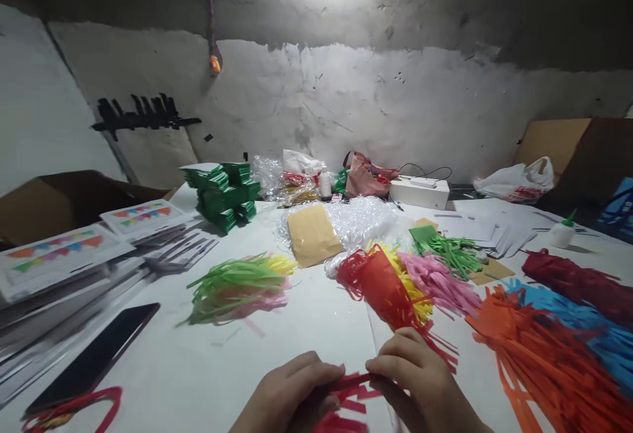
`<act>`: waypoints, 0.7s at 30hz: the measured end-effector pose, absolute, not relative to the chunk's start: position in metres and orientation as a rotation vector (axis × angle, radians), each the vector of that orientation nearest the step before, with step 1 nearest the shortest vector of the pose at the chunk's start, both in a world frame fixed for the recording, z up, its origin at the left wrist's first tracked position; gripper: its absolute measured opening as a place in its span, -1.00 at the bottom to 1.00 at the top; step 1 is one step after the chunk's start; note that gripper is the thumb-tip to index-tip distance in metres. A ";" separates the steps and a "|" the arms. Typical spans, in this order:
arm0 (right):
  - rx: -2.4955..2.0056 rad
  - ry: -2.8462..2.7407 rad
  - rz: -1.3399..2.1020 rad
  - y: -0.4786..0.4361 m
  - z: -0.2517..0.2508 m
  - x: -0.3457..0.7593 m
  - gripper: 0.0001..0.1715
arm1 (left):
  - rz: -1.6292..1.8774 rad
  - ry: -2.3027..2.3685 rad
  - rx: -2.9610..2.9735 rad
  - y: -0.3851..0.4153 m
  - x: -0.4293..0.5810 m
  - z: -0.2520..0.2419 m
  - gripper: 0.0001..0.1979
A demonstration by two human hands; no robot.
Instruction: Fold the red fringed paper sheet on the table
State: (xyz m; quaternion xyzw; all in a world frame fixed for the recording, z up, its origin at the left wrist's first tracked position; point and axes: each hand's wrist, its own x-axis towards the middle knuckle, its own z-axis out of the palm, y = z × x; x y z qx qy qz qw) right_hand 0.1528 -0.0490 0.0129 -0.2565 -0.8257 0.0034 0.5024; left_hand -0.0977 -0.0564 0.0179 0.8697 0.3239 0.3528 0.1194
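Observation:
My left hand and my right hand are side by side at the bottom of the head view, over the white table. Both pinch the upper edge of a dark pink fringed paper strip, whose cut strips hang below and between the fingers. Just beyond my right hand lies a red fringed paper bundle, with yellow and pink fringes beside it. A green fringed bundle, mixed with yellow and pink, rests farther off to the left.
Orange, blue and dark red fringes lie right. A black phone-like slab and printed card stacks are left. Farther back are green stacks, a brown envelope and a glue bottle.

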 end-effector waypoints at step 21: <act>-0.976 -2.141 -0.309 -0.059 -0.100 0.130 -0.68 | 1.087 1.096 2.825 -0.041 -0.112 -0.087 -0.62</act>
